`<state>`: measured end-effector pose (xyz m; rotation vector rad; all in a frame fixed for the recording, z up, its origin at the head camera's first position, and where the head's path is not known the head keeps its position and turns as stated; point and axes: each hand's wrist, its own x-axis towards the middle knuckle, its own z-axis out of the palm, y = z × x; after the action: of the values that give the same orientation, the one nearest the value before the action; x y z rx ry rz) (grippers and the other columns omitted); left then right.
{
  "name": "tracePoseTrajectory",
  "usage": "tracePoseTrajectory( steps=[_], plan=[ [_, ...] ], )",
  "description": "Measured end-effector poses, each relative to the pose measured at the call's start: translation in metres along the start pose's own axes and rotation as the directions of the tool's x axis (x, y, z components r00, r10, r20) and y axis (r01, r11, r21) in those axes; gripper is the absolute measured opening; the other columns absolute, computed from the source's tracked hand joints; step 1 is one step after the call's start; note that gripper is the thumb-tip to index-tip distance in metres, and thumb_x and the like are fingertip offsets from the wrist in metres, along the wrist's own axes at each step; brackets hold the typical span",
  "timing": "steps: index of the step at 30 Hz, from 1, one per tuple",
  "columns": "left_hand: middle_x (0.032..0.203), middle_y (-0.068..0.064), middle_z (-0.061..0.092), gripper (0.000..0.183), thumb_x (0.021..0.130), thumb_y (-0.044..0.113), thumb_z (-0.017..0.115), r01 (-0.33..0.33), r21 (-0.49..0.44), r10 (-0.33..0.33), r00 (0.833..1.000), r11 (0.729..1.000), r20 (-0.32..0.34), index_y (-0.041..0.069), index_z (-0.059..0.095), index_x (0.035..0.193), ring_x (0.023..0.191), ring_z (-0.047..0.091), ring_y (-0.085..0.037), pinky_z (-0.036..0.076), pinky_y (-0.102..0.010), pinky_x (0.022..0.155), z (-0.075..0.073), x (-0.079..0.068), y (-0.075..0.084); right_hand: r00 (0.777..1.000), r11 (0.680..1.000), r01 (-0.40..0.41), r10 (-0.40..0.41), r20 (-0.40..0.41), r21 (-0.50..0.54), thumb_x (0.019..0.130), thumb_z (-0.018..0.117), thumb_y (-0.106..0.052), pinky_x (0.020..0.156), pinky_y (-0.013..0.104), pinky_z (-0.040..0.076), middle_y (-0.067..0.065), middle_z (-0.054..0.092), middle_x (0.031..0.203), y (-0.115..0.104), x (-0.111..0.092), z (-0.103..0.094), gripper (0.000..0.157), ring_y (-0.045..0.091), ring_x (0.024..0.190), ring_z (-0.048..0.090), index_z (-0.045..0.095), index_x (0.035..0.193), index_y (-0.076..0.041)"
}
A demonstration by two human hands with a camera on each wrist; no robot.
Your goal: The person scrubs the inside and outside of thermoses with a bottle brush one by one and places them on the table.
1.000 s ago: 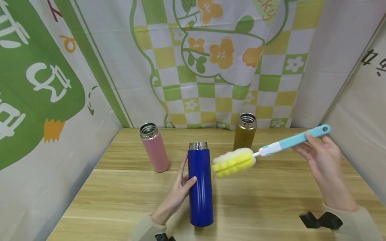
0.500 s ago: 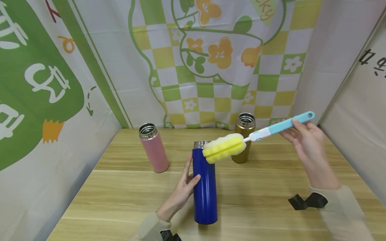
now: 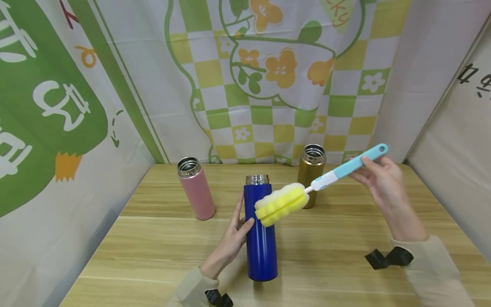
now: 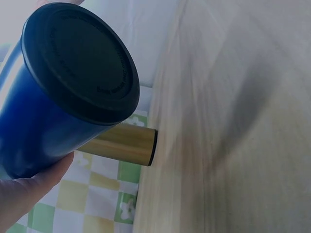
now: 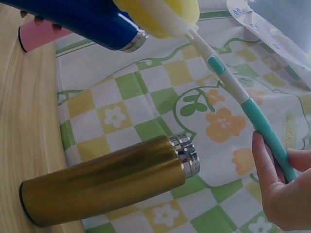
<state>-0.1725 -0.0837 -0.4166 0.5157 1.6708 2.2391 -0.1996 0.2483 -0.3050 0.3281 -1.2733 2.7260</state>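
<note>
- Between the right fingers, pinched by its turquoise handle: a yellow-sponged brush.
- Within the left fingers, gripped: a glossy blue steel-necked bottle.

A light wood-grain table bears a pink bottle and a gold bottle, both upright and uncapped.

Blue bottle; yellow-white brush head; turquoise-white handle; green-yellow-white checked cloth.

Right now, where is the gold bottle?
In the head view, the gold bottle stands on the table toward its back edge, to the right of the blue bottle and partly hidden behind the brush.
</note>
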Motion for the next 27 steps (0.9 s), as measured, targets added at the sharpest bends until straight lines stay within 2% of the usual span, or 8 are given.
tracePoseTrajectory(
  steps=[5,11,19,22,27],
  plan=[
    [0.14,-0.027,0.018,0.069,0.094,0.019,0.042,-0.033,-0.019,0.032,0.999,0.999,-0.023,0.035,-0.007,0.14,0.115,0.042,-0.031,0.041,-0.043,0.088,-0.001,0.003,0.001,0.999,0.998,-0.027,0.029,0.046,-0.058,0.087,0.048,0.005,0.07,0.036,0.05,0.016,0.065,0.082,0.008,-0.005,-0.006,0.006,0.024,0.075,0.065,0.053,0.088,0.002],
    [0.141,-0.025,0.015,0.068,0.095,0.016,0.039,-0.094,-0.087,0.091,0.995,0.992,-0.043,0.036,-0.007,0.14,0.119,0.037,-0.038,0.036,-0.049,0.092,-0.002,0.007,0.003,0.99,0.991,-0.036,0.053,0.127,-0.131,0.088,0.043,0.008,0.07,0.035,0.05,0.015,0.066,0.082,0.022,-0.013,-0.009,0.013,0.023,0.076,0.065,0.052,0.093,0.001],
    [0.14,-0.025,0.019,0.067,0.095,0.015,0.039,-0.085,-0.093,0.08,0.995,0.992,-0.053,0.037,-0.006,0.14,0.115,0.042,-0.033,0.038,-0.049,0.09,-0.002,0.008,0.006,0.973,0.964,-0.071,0.123,0.195,-0.256,0.089,0.041,0.007,0.07,0.034,0.05,0.011,0.067,0.086,0.029,-0.019,-0.01,0.02,0.02,0.075,0.065,0.054,0.101,-0.004],
    [0.14,-0.025,0.019,0.068,0.095,0.015,0.04,-0.075,-0.089,0.072,0.997,0.993,-0.037,0.036,-0.006,0.14,0.116,0.041,-0.033,0.038,-0.049,0.09,-0.001,0.007,0.006,0.974,0.969,-0.074,0.12,0.191,-0.235,0.089,0.041,0.008,0.071,0.034,0.05,0.012,0.067,0.085,0.031,-0.017,-0.009,0.022,0.021,0.076,0.065,0.053,0.102,-0.004],
    [0.142,-0.023,0.015,0.068,0.095,0.015,0.039,-0.07,-0.08,0.072,0.997,0.994,0.018,0.034,-0.009,0.14,0.12,0.036,-0.036,0.037,-0.047,0.091,-0.001,0.006,0.002,0.99,0.988,-0.062,0.078,0.113,-0.14,0.087,0.044,0.008,0.07,0.035,0.05,0.015,0.066,0.081,0.028,-0.011,-0.007,0.015,0.023,0.076,0.065,0.054,0.095,0.0]
  ],
)
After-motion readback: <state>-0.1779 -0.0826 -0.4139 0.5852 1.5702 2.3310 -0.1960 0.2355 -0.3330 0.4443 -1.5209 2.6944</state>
